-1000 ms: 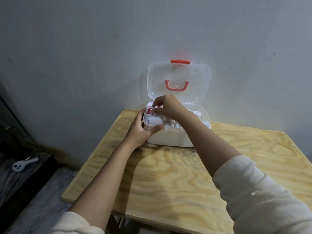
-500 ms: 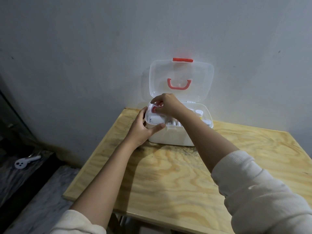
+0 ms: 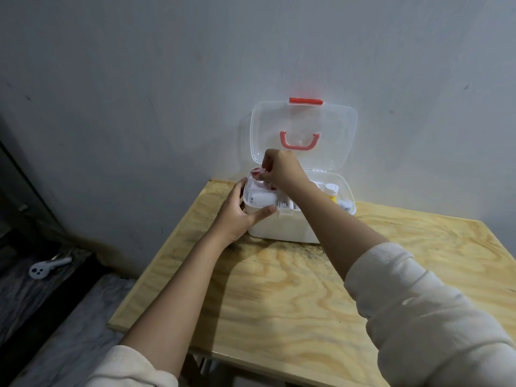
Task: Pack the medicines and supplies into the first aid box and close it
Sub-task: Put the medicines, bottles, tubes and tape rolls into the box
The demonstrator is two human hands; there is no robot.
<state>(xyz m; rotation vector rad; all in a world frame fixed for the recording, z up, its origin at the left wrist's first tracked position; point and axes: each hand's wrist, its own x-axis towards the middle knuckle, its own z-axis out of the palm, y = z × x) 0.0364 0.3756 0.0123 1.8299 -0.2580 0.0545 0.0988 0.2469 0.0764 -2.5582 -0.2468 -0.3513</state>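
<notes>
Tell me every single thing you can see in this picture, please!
first aid box: 1, white, far side of the table by the wall
lid: 1, clear, standing open, with a red handle and red latch
white roll: 1, white, front left compartment of the box
small bottles: a few, white, right part of the box; exact number unclear
table: 1, light wood
white tool: 1, on the dark floor at left
left hand: holds the box's left front corner
right hand: pinches something red and white over the back left compartment
</notes>
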